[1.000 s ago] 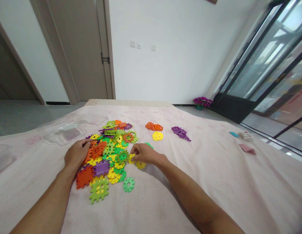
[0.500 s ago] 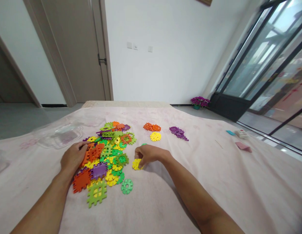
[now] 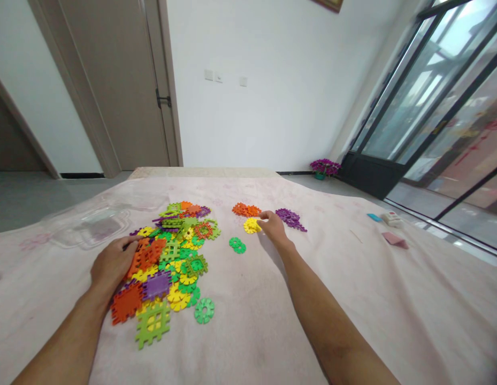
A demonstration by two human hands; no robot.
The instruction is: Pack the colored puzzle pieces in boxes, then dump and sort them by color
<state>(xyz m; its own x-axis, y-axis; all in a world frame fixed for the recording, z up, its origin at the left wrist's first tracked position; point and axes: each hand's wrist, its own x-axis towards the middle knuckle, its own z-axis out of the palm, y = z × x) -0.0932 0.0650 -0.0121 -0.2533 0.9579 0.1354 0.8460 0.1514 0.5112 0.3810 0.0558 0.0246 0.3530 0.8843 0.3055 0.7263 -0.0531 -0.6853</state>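
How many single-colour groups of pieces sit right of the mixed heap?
4: yellow group by the right hand; orange group behind it; green group in front; purple group farthest right.

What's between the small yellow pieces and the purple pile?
The right hand, its fingers at the yellow pieces and the purple pile to its right, as the head view shows.
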